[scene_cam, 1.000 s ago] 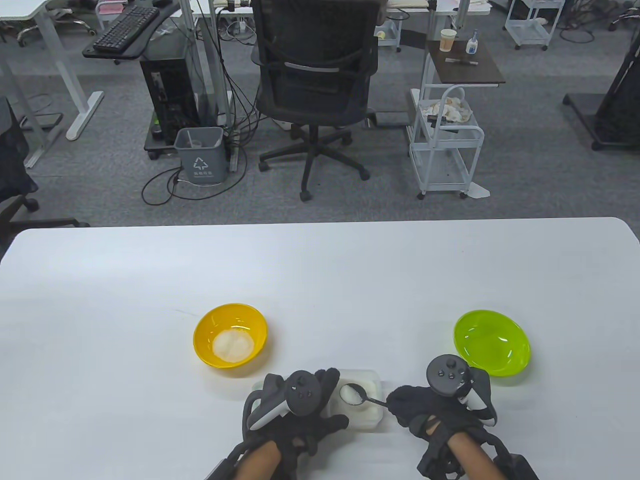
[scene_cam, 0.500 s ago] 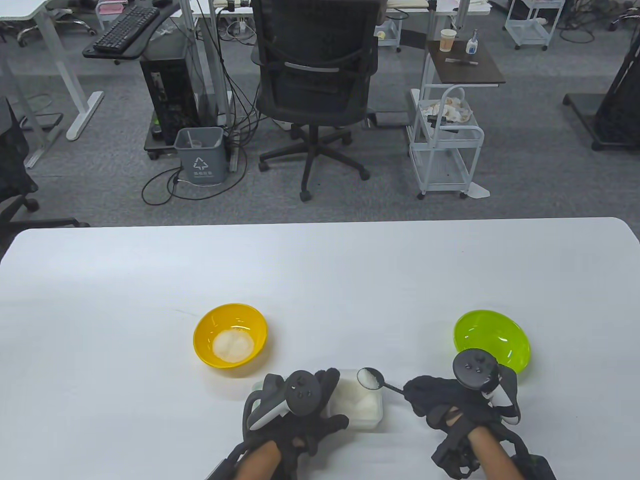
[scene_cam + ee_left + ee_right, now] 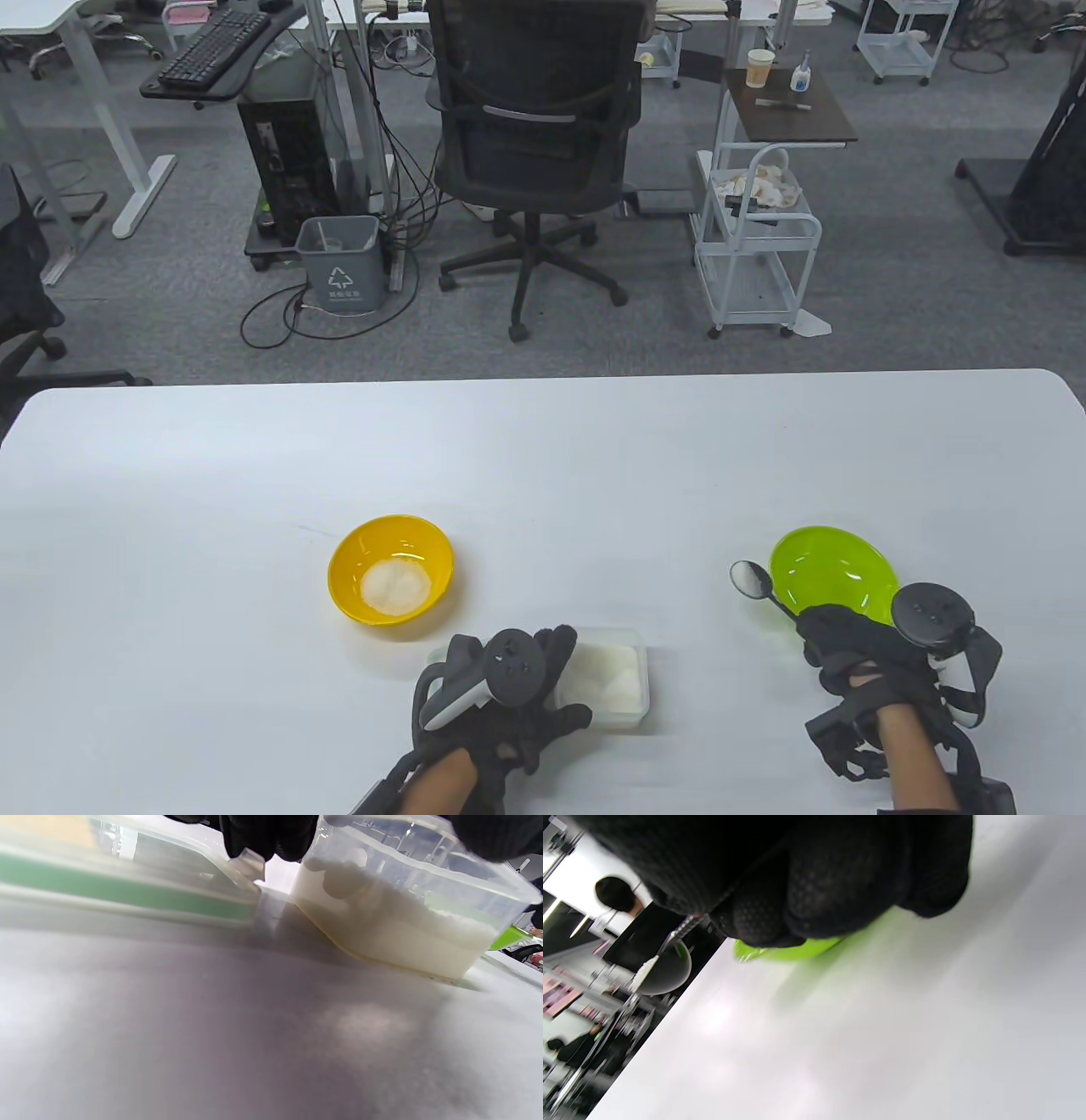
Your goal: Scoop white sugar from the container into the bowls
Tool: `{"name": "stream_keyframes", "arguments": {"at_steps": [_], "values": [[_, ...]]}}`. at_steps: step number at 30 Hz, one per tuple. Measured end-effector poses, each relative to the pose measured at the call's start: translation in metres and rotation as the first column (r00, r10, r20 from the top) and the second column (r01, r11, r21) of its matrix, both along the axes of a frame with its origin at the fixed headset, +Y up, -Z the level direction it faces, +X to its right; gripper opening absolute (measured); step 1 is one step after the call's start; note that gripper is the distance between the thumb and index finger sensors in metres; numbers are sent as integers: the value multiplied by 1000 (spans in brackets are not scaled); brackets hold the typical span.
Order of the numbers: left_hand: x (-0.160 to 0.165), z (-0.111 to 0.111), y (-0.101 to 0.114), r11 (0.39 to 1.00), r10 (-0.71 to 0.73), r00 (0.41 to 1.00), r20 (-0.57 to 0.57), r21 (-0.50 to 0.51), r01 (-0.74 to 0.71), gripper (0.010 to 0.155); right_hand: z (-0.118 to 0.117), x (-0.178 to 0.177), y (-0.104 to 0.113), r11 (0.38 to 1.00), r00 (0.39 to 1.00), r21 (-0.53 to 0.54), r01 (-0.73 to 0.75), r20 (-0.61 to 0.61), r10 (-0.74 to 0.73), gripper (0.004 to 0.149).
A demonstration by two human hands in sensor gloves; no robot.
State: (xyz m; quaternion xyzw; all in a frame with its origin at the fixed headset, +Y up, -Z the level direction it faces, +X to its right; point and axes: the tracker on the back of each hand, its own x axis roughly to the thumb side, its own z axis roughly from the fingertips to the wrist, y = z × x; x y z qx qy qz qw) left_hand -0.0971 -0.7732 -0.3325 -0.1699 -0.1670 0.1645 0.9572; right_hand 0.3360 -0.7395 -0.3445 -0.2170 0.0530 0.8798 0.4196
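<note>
My right hand (image 3: pixel 857 658) grips the spoon (image 3: pixel 752 580), its sugar-filled bowl just left of the green bowl (image 3: pixel 836 577). My left hand (image 3: pixel 496 692) holds the sugar container (image 3: pixel 615 679) on the counter (image 3: pixel 543 458); the yellow bowl (image 3: pixel 390 569) already holds sugar.

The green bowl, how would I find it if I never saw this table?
Look at the white table, near its right front. The green bowl sits just beyond the right hand holding the spoon. It looks empty, while the yellow bowl already holds sugar.
</note>
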Motion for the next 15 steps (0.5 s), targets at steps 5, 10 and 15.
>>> {"name": "stream_keyframes", "arguments": {"at_steps": [5, 10, 15], "values": [[0, 0, 0, 1000, 1, 1000, 0, -1, -1, 91, 4, 23, -3, 998, 985, 19, -59, 162, 55, 39], [0, 0, 0, 1000, -1, 1000, 0, -1, 1, 91, 6, 28, -2, 989, 961, 17, -148, 238, 140, 41], [0, 0, 0, 1000, -1, 1000, 0, -2, 1, 92, 6, 19, 5, 913, 886, 7, -408, 245, 394, 42]]}}
